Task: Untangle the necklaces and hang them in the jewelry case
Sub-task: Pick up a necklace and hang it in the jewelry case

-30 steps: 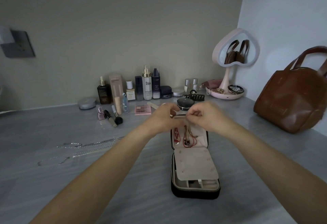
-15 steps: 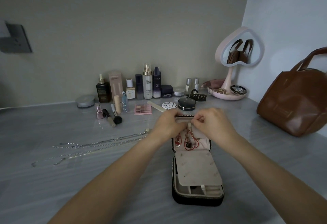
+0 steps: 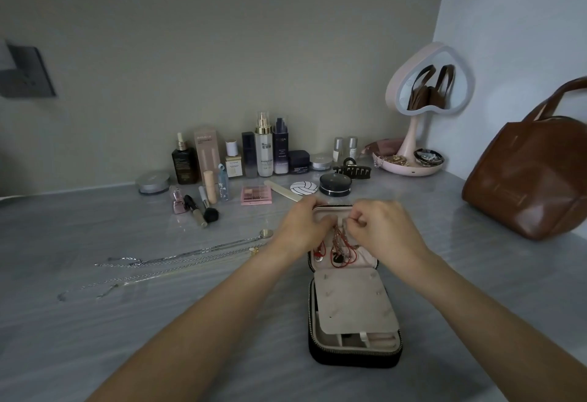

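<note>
Home, a dressing-table corner. Evidence: grey counter (image 3: 95,322) set against plain walls, with a row of skincare bottles (image 3: 264,153) at the back. In front of them are a palette (image 3: 256,195), brush (image 3: 203,207) and hair clip (image 3: 352,171). Heart-shaped mirror (image 3: 428,83) stands on a pink trinket tray (image 3: 409,169), handbag (image 3: 533,185) beside it. Wall socket (image 3: 27,72) on the left. Open jewelry case (image 3: 352,300) and loose necklaces (image 3: 178,258) on the counter.

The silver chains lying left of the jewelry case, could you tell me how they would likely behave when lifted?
The silver chains are thin and lie in long slack lines on the table, so they would probably hang limp and feel light. Several strands run close together, so lifting one may drag another along.
</note>
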`<action>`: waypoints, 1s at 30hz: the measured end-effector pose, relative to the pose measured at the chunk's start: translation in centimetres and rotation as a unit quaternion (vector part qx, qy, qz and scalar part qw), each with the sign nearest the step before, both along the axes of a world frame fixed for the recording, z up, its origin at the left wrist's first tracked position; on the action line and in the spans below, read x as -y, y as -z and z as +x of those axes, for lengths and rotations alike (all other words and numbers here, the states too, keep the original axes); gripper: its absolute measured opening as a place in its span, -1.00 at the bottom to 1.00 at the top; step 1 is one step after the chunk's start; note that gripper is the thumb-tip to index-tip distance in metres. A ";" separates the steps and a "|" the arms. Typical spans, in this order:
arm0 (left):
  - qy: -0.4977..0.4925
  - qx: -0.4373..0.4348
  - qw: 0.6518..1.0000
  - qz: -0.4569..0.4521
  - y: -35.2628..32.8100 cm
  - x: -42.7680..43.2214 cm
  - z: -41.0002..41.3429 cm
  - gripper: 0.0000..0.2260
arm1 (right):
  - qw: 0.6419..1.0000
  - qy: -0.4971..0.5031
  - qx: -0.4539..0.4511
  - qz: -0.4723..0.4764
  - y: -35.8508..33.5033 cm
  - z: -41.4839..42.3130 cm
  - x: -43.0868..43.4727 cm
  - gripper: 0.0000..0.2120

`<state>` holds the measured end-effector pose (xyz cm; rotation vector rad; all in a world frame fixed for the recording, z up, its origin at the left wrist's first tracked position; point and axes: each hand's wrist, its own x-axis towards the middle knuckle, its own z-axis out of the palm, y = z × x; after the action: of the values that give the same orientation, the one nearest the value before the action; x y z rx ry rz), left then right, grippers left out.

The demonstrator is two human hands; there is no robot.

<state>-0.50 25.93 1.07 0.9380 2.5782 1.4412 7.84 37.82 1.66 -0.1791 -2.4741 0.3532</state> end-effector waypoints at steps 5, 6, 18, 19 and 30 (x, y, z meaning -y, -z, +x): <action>0.017 0.034 0.999 -0.009 -0.5 0.4 0.5 -0.80 | 0.999 -0.023 0.016 -0.022 -1.9 -0.5 0.1 -0.91; 0.023 0.041 0.999 -0.014 -0.6 0.5 0.6 -0.75 | 0.999 -0.026 0.024 -0.028 -2.2 -0.7 0.2 -0.92; 0.008 -0.003 1.000 0.027 -0.5 0.6 0.5 -0.95 | 0.995 -0.033 0.061 -0.074 -3.3 -0.7 0.2 -0.88; 0.010 -0.008 1.000 0.029 -0.4 0.7 0.4 -0.93 | 0.995 -0.024 0.066 -0.068 -3.2 -0.6 0.2 -0.86; -0.010 0.014 1.000 0.022 -0.2 0.3 0.3 -0.86 | 0.989 0.022 0.093 -0.109 -1.3 -0.1 0.5 -0.79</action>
<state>-0.22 25.58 1.27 0.8932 2.5542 1.5096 7.75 37.36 2.93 -0.3716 -2.6061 0.6139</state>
